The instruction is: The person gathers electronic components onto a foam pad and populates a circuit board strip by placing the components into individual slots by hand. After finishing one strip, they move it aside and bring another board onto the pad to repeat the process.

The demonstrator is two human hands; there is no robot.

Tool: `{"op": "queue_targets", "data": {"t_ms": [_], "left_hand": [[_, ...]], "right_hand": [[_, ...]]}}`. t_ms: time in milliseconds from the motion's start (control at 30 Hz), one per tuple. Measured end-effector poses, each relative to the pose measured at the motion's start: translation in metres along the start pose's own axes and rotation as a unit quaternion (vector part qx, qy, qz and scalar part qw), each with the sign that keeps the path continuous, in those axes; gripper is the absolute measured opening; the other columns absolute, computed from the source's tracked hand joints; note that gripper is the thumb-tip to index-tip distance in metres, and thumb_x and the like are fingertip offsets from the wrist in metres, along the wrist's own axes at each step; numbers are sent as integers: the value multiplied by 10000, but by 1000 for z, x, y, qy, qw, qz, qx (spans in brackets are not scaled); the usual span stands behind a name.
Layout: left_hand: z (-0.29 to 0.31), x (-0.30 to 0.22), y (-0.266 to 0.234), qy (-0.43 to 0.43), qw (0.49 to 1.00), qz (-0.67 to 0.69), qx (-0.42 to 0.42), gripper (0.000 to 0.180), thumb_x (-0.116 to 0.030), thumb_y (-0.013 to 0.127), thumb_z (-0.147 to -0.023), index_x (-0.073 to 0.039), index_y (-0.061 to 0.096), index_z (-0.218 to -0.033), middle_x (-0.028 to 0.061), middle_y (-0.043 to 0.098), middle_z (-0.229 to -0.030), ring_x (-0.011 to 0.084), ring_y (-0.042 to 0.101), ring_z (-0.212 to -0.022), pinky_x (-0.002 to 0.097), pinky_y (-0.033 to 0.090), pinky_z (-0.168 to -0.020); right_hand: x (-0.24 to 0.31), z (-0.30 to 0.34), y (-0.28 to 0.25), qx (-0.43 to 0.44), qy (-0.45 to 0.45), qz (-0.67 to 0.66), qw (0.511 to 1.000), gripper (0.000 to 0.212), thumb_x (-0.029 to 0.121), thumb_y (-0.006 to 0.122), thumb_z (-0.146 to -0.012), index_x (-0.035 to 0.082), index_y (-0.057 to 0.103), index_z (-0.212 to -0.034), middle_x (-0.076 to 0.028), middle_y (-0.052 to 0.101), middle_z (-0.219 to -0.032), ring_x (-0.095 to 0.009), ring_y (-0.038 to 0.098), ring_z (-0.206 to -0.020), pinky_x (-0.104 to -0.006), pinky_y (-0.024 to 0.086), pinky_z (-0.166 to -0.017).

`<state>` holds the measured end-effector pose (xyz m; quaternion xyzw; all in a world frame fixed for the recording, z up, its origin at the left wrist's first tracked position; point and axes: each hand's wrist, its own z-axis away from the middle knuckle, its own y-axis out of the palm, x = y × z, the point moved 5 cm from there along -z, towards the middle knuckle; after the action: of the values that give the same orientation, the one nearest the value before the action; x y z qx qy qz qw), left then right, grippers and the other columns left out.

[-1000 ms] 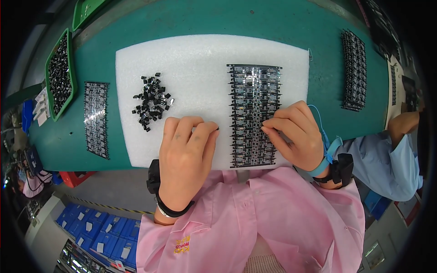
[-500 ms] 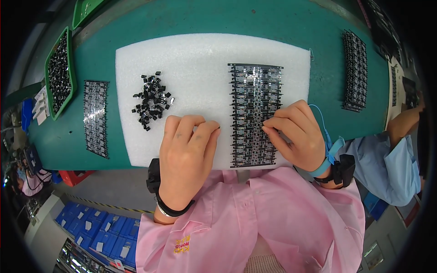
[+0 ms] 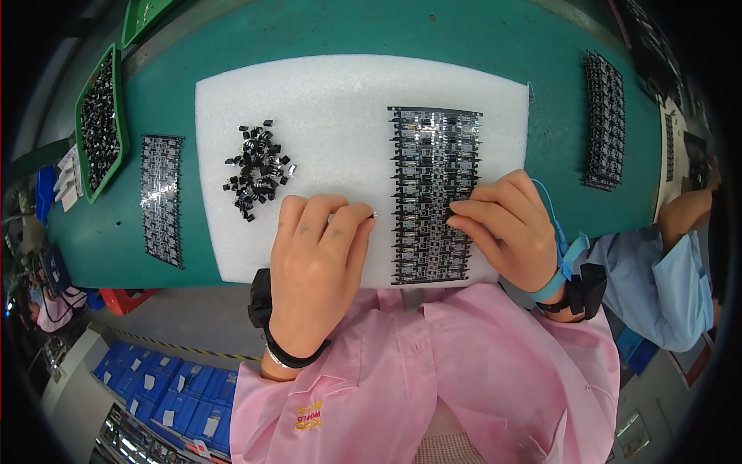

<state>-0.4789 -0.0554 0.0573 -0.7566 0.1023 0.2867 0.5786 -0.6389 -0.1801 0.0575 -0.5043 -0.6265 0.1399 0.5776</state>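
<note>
hands (image 3: 309,247) (image 3: 515,228) 2; panel (image 3: 437,166) on mat (image 3: 332,97) 1; component pile (image 3: 261,172) 1; green trays (image 3: 119,100) (image 3: 144,19) 2

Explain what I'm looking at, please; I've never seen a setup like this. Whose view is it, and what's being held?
There is no machine here: two bare hands do the work. The view comes from a wide fisheye camera on the person's head, looking down, so straight edges bend.

A white foam sheet lies on a green tabletop. On the foam are a pile of small black-and-silver components and a circuit board panel.

The left hand has a small component in its fingertip grip, left of the panel. The right hand has its fingertips over the panel; whether they hold anything is too small to tell.
</note>
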Motion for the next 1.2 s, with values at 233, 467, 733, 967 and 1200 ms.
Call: {"op": "queue_targets", "data": {"t_ms": [233,467,733,967,1200], "left_hand": [[0,0,1,1,1000,-10,5,206,-6,744,-759,-43,670,-947,71,602,-913,280,527,-814,375,458,-691],[-9,-22,5,23,1000,6,5,216,-6,742,-758,-40,666,-957,71,604,-922,276,531,-814,368,464,-692],[-18,-38,22,14,999,21,46,188,8,747,-751,-44,694,-923,69,636,-915,278,545,-821,364,456,-703],[-20,-40,24,16,999,-5,48,197,7,749,-748,-42,695,-931,70,633,-910,277,541,-813,368,459,-700],[-18,-40,23,21,999,-11,39,202,10,754,-740,-40,693,-925,71,630,-906,277,540,-808,367,458,-695]], "right_hand": [[-12,9,-13,-52,32,-10,998,266,11,824,-683,-8,690,-912,-105,631,-850,-258,542,-737,-328,427,-632],[-25,20,-8,-90,76,-19,993,230,-9,804,-712,-14,685,-909,-114,632,-849,-253,552,-742,-330,426,-634],[-29,22,-4,-113,57,-37,991,225,-14,799,-716,-9,692,-914,-111,627,-844,-259,558,-746,-332,434,-636],[-30,23,-4,-112,58,-52,991,222,-26,794,-713,0,697,-911,-102,628,-847,-256,559,-747,-329,437,-639],[-30,24,-3,-115,51,-49,991,223,-37,790,-710,0,697,-910,-97,628,-844,-252,560,-745,-324,436,-638]]}}
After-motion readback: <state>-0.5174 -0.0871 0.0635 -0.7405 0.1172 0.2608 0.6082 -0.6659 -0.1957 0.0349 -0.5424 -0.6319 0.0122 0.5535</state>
